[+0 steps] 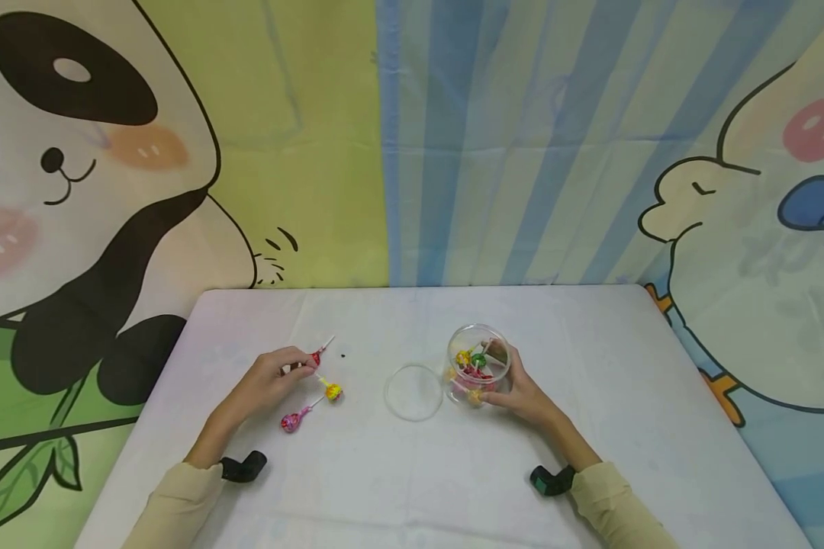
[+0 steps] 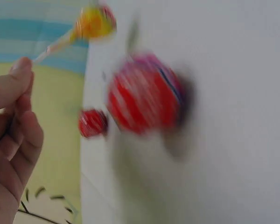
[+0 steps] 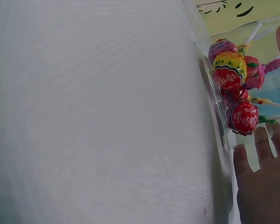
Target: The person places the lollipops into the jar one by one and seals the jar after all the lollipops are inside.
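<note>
My left hand pinches a yellow lollipop by the end of its stick. In the left wrist view this lollipop sticks out past the thumb and fingertips, candy end away from the hand. A pink lollipop lies on the table just below it, and a red lollipop lies beyond the fingertips. My right hand grips the side of a clear round jar. Several wrapped lollipops in red, yellow, pink and green show inside the jar, which has no lid on.
A clear round lid lies flat on the white table, just left of the jar. One small dark speck is near the red lollipop. Behind the table hangs a cartoon-printed cloth.
</note>
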The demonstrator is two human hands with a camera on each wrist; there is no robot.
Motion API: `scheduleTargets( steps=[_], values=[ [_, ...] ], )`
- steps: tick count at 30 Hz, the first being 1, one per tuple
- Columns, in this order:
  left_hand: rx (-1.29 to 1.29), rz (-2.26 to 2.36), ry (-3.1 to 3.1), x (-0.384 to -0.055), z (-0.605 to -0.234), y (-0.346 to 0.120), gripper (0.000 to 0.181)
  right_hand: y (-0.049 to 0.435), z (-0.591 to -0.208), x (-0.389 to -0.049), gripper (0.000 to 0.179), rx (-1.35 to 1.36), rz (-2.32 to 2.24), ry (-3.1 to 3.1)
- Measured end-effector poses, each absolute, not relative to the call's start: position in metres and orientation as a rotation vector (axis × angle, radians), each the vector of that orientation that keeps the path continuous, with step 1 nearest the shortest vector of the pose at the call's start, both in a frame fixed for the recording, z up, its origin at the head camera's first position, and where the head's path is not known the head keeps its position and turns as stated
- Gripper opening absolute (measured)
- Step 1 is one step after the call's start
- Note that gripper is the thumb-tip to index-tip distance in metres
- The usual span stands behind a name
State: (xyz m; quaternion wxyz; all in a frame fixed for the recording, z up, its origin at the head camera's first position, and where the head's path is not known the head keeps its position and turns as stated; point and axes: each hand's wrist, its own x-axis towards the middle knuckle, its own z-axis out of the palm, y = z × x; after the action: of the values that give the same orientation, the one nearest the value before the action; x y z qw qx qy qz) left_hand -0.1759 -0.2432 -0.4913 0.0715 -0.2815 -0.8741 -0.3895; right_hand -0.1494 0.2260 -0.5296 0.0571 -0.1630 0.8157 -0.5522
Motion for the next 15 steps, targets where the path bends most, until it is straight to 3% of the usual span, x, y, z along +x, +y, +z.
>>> scheduleTargets(
  steps=[10, 15],
  values=[
    [-0.668, -1.588, -2.489, -0.165, -0.433, -0.185, 0.01, 0.225, -0.527, -0.15, 0.096, -0.491, -1.689, 2.441],
    [-0.727, -1.697, -2.398, -0.165, -0.414, -0.149, 0.008, 0.225, -0.526, -0.15, 0.097, -0.503, -1.699, 2.44]
  ],
)
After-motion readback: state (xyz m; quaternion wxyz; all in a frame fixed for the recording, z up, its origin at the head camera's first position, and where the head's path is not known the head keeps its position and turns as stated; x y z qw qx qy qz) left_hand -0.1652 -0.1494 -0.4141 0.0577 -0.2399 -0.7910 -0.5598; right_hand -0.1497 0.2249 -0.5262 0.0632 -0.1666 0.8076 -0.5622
